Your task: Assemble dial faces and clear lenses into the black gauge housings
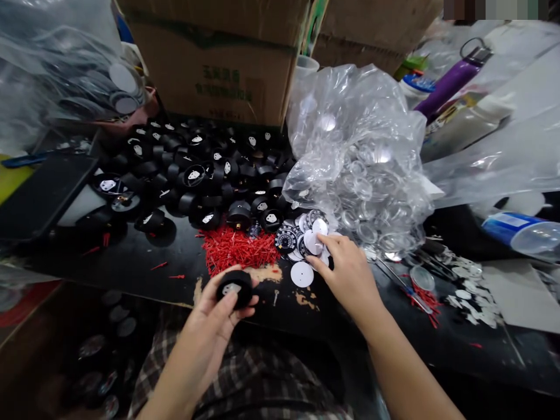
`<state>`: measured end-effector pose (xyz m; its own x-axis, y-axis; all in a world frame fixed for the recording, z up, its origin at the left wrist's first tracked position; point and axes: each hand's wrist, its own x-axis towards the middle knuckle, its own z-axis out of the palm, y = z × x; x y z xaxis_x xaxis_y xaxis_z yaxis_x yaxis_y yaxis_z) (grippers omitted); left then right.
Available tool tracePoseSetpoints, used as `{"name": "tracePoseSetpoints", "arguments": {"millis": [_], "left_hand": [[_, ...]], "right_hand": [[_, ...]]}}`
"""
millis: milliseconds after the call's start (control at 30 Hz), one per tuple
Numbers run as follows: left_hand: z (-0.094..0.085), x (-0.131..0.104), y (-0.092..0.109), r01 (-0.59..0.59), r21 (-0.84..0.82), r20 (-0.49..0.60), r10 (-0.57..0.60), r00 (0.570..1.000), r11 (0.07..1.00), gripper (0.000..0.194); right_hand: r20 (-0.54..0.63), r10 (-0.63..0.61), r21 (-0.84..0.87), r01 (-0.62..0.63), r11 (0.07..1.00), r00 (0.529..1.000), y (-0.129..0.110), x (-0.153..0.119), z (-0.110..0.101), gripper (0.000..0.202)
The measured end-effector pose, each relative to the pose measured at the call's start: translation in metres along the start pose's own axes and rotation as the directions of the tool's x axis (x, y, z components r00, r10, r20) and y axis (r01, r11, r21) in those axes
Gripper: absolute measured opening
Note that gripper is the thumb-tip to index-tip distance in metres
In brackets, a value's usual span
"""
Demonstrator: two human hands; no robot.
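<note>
My left hand (225,309) is wrapped round a black round gauge housing (235,288) with a pale plate inside, above the table's front edge. Thumb and forefinger of my right hand (333,259) close on a white disc (313,241) at the pile of dials. Some discs in that pile show a black printed face, such as the dial (286,240); one white disc (301,274) lies flat just in front. Left of the dials is a heap of red pointers (238,251).
Many black housings (192,175) crowd the back left, before a cardboard box (214,70). Behind my right hand lies a plastic bag (359,146) of clear covers. Tweezers (402,283), small white plates (475,286) and a purple bottle (455,81) are at the right.
</note>
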<state>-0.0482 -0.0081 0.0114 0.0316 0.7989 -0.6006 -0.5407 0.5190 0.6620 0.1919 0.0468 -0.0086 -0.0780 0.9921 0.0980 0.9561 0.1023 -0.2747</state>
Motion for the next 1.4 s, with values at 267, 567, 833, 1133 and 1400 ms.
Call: {"name": "tracePoseSetpoints", "arguments": {"millis": [267, 567, 833, 1133, 1400], "left_hand": [[0.009, 0.001, -0.011, 0.061, -0.056, 0.11, -0.054, 0.992, 0.997, 0.029], [0.013, -0.003, -0.016, 0.158, -0.135, 0.117, -0.142, 0.983, 0.978, 0.03], [0.021, 0.004, -0.013, 0.234, -0.322, 0.125, -0.204, 0.971, 0.917, 0.033], [0.02, -0.006, -0.02, -0.093, -0.232, 0.093, 0.117, 0.989, 0.968, 0.027], [0.029, -0.005, -0.025, 0.045, -0.18, 0.053, -0.036, 0.998, 0.983, 0.029]], "right_hand": [[0.044, -0.072, 0.109, 0.067, 0.992, 0.996, -0.012, -0.024, -0.013, 0.03], [0.195, 0.051, 0.127, -0.077, 0.989, 0.979, -0.024, -0.02, -0.005, 0.029], [0.075, -0.249, 0.519, 0.175, 0.836, 0.966, -0.05, -0.034, -0.011, 0.01], [0.207, 0.073, 0.729, -0.203, 0.653, 0.976, -0.069, -0.032, -0.01, 0.022], [0.097, 0.003, 0.719, -0.073, 0.691, 0.995, -0.087, -0.028, -0.023, 0.02]]}}
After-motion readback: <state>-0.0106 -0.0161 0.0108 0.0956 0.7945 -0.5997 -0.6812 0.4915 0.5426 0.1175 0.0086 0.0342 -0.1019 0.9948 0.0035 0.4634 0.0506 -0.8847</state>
